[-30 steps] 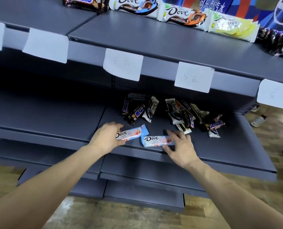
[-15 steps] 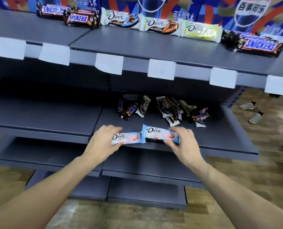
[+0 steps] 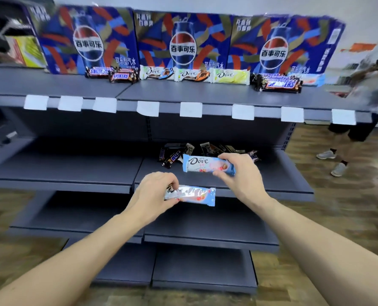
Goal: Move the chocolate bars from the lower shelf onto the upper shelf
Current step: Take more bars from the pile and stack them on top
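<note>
Grey store shelving ahead, upper shelf (image 3: 205,93) at 12 o'clock. My left hand (image 3: 154,193) pinches pale-blue Dove bar (image 3: 196,195), bar jutting toward 3 o'clock. My right hand (image 3: 241,173) grips second Dove bar (image 3: 202,165), jutting toward 9 o'clock, raised over lower shelf (image 3: 272,180). Remaining bars pile (image 3: 174,156) behind, 12 o'clock.

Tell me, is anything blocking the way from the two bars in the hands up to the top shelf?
Nothing visible does. The left hand and right hand each hold a pale blue Dove bar in open air before the shelves. The upper shelf has bare space in front of the bars already there.
</note>
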`<state>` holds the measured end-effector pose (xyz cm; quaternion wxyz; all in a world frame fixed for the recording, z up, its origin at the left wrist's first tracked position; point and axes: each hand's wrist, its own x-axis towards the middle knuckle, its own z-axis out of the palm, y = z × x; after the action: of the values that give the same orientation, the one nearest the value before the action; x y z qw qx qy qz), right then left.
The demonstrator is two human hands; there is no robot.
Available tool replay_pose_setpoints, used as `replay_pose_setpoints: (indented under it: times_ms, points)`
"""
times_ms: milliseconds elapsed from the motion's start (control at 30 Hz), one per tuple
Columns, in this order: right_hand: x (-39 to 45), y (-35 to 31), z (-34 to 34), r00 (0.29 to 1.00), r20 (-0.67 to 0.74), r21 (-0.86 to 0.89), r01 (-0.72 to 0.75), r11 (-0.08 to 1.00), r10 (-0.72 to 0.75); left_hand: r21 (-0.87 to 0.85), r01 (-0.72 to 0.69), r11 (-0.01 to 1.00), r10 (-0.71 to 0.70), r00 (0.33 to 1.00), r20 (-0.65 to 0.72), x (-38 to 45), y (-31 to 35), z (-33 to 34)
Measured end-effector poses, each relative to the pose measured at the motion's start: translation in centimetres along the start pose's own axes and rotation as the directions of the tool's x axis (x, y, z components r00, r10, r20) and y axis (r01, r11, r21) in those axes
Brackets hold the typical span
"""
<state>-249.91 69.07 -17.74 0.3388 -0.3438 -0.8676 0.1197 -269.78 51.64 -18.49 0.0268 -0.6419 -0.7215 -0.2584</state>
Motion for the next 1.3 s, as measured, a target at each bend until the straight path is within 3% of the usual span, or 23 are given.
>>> replay_pose_setpoints:
  times_ms: [267,567,1300]
  points:
    - [2.7,-4.1,-7.2,0.982,-0.165,-0.018,0.091,0.996,-0.093,0.048,-0.05,0.998,0.057,0.987,-0.151,0.4,4.3,-6.3]
    - [6.8,-6.4,-10.8,0.972,-0.206,-0.062,0.106,0.992,-0.116,0.072,-0.133,0.988,0.148,0.95,-0.275,3.7,6.4,-11.3]
    - [26.9,-3.5,-2.7,0.995,-0.076,-0.151,0.058,0.987,-0.07,0.138,-0.168,0.976,0.203,0.93,-0.307,22.6,-5.4,-13.1]
